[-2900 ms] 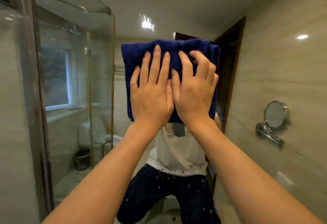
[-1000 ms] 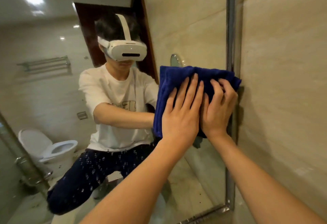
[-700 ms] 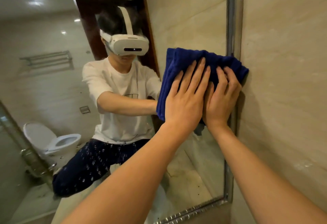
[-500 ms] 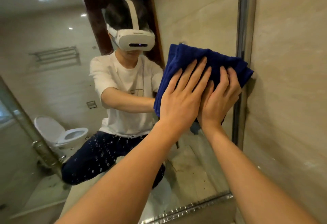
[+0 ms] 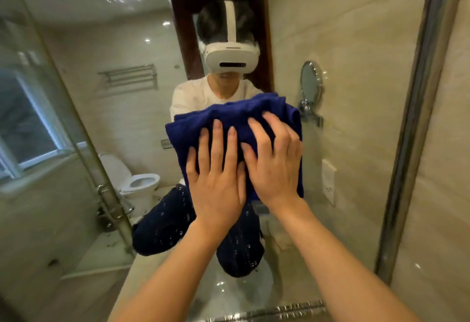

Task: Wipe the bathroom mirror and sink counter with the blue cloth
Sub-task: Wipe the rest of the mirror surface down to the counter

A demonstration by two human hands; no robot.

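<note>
The folded blue cloth (image 5: pixel 229 120) lies flat against the bathroom mirror (image 5: pixel 356 92), near the middle of the glass. My left hand (image 5: pixel 216 184) presses on its lower left part with fingers spread. My right hand (image 5: pixel 274 164) presses on its right part, fingers slightly curled over the cloth, and its edge overlaps my left hand. Both forearms reach up from the bottom of the view. The sink counter is not visible directly; only its pale reflection (image 5: pixel 229 296) shows low in the mirror.
The mirror's metal frame runs along the right side (image 5: pixel 412 143) and the bottom (image 5: pixel 279 312), with beige tiled wall (image 5: pixel 447 194) beyond. The glass reflects a person with a white headset, a toilet, a towel rack, a shower door, a window and a small round wall mirror.
Both hands have slid the cloth leftward and down, away from the mirror's right frame toward the middle of the glass. The cloth now lies wider and more bunched at its top.
</note>
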